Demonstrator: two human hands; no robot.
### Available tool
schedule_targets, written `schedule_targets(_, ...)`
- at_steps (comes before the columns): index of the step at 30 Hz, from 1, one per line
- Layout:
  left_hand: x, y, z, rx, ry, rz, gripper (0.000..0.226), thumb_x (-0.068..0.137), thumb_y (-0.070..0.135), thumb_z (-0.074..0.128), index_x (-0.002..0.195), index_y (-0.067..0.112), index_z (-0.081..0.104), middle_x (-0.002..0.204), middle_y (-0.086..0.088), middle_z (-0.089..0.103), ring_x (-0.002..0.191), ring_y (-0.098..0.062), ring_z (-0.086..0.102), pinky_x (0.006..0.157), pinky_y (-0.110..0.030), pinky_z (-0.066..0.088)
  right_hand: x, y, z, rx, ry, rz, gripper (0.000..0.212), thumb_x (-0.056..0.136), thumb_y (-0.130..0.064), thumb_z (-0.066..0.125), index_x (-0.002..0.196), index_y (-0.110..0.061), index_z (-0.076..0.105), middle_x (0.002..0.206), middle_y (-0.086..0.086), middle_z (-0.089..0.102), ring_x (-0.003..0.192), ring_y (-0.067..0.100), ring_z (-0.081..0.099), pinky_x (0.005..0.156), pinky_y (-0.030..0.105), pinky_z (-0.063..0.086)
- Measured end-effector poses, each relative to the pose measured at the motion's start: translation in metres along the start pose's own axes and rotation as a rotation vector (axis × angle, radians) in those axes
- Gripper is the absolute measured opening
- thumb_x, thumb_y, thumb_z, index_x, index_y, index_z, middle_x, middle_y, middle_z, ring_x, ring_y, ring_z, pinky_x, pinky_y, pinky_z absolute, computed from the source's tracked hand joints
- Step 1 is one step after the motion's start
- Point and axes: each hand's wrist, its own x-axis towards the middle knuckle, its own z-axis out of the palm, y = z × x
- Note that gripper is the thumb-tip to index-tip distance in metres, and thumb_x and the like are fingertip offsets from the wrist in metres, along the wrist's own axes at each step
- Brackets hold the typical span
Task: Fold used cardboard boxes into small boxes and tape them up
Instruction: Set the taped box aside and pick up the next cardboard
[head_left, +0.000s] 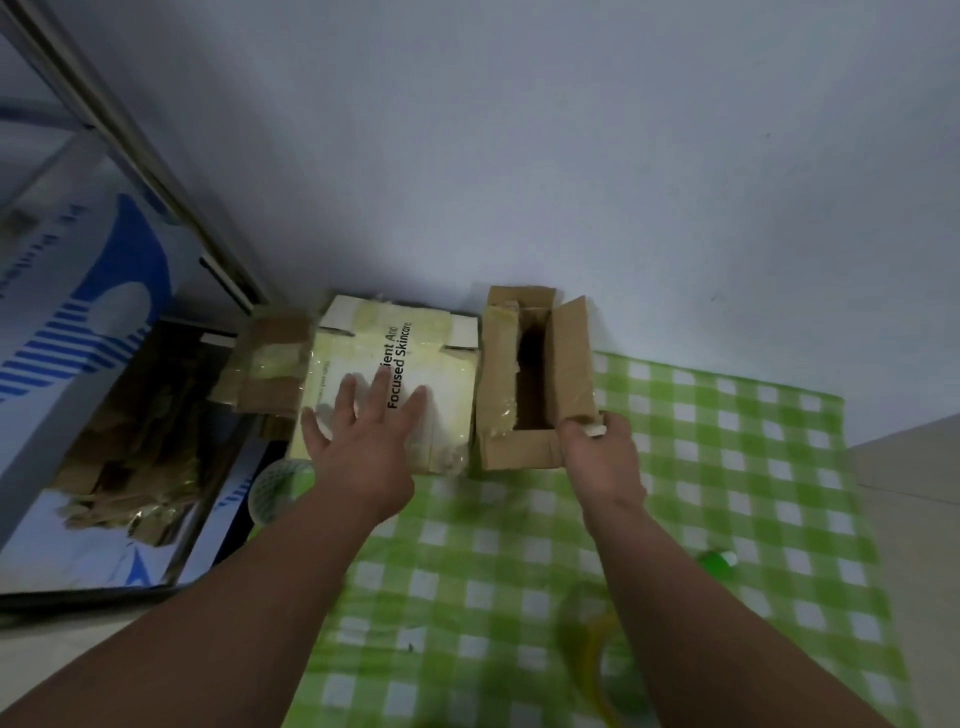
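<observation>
Cardboard, brown, open-top box sits at 12 o'clock of the green check cloth, against the wall. My right hand grips its near right corner at the flap, fingers curled round the edge; sth small and pale is under the fingers, can't tell what. Left hand lies flat, fingers spread, pressing the cream taped box at 9 o'clock of the brown one, touching it. Print reads "Focused Skincare", plus partial "...ient And". Looks light, thin-walled, worn; flaps prob floppy, old tape slick. Best hold imo: walls near corners, not flaps. Tape roll at 7 o'clock of cream box.
</observation>
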Motion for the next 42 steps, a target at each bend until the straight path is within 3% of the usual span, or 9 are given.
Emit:
schedule_targets(6,0.001,-0.031,0.004,-0.015,0.034,0.052,0.076,0.099,0.047,0.046,0.148,0.055,-0.012,0.162,0.01,-0.022,0.149,-0.026,-0.022,0.114,-0.069,-0.001,-0.024,-0.02,0.009,-0.158,0.272,-0.292,0.066,0.084,-0.03,0.065,0.144,-0.025,0.038,0.15,0.004,0.032,0.138,0.028,0.028,0.112,0.049,0.019)
schedule_targets(12,0.002,-0.036,-0.02,-0.155,0.292,0.134,0.05,0.105,0.039,0.032,0.151,0.05,0.016,0.163,0.012,0.017,0.152,-0.021,0.009,0.117,-0.062,0.003,-0.049,-0.037,0.029,-0.458,0.026,-0.75,0.067,0.087,-0.036,0.059,0.149,-0.036,0.032,0.157,-0.01,0.022,0.144,0.016,0.013,0.114,0.042,0.007)
schedule_targets(16,-0.002,-0.041,-0.047,-0.329,0.593,0.151,0.039,0.103,0.024,0.045,0.141,0.031,0.05,0.144,0.004,0.053,0.136,-0.026,0.043,0.117,-0.062,0.004,-0.059,-0.047,0.039,-0.453,-0.077,-0.776,0.07,0.09,-0.041,0.056,0.151,-0.038,0.024,0.157,-0.011,0.025,0.145,0.015,0.016,0.115,0.046,0.01)
schedule_targets(21,-0.019,-0.041,-0.08,-0.42,0.824,0.204,0.039,0.098,0.028,0.04,0.132,0.022,0.058,0.126,-0.003,0.064,0.12,-0.027,0.053,0.116,-0.066,0.009,-0.071,-0.059,0.036,-0.261,-0.024,-0.753,0.06,0.093,-0.035,0.056,0.149,-0.032,0.034,0.152,-0.007,0.036,0.143,0.016,0.024,0.114,0.043,0.013)
schedule_targets(24,-0.032,-0.033,-0.1,-0.554,0.81,0.228,0.037,0.099,0.032,0.038,0.131,0.028,0.057,0.116,0.004,0.066,0.112,-0.021,0.058,0.116,-0.062,0.019,-0.072,-0.063,0.027,-0.07,0.016,-0.665,0.048,0.094,-0.034,0.056,0.141,-0.031,0.046,0.141,-0.008,0.05,0.133,0.016,0.041,0.115,0.047,0.023)
schedule_targets(27,-0.055,-0.016,-0.116,-0.846,0.757,0.273,0.028,0.104,0.029,0.042,0.126,0.03,0.058,0.101,0.023,0.06,0.095,0.0,0.058,0.094,-0.038,0.048,-0.072,-0.059,0.008,0.198,-0.001,-0.592,0.042,0.09,-0.042,0.055,0.131,-0.035,0.052,0.118,-0.023,0.058,0.115,0.01,0.054,0.11,0.048,0.036)
schedule_targets(32,-0.1,0.026,-0.115,-1.159,0.591,0.249,0.019,0.104,0.028,0.046,0.111,0.042,0.057,0.103,0.016,0.065,0.09,0.004,0.062,0.073,-0.022,0.052,-0.077,-0.042,-0.055,0.48,-0.051,-0.498,0.047,0.099,-0.039,0.052,0.144,-0.029,0.041,0.14,-0.013,0.047,0.126,0.008,0.046,0.112,0.034,0.035)
schedule_targets(37,-0.139,0.083,-0.086,-1.348,0.482,0.258,0.021,0.104,0.015,0.046,0.112,0.023,0.063,0.092,0.015,0.067,0.077,0.011,0.061,0.062,-0.007,0.046,-0.084,0.008,-0.123,0.581,-0.122,-0.453,0.048,0.101,-0.042,0.044,0.148,-0.036,0.033,0.138,-0.011,0.049,0.124,0.007,0.049,0.096,0.026,0.034)
schedule_targets(42,-0.164,0.118,-0.04,-1.387,0.338,0.187,0.027,0.104,0.015,0.042,0.122,0.028,0.056,0.102,0.008,0.067,0.089,-0.004,0.061,0.068,-0.015,0.048,-0.082,0.065,-0.166,0.547,-0.139,-0.438,0.055,0.1,-0.039,0.05,0.151,-0.036,0.029,0.124,-0.007,0.053,0.103,-0.007,0.049,0.088,0.023,0.035)
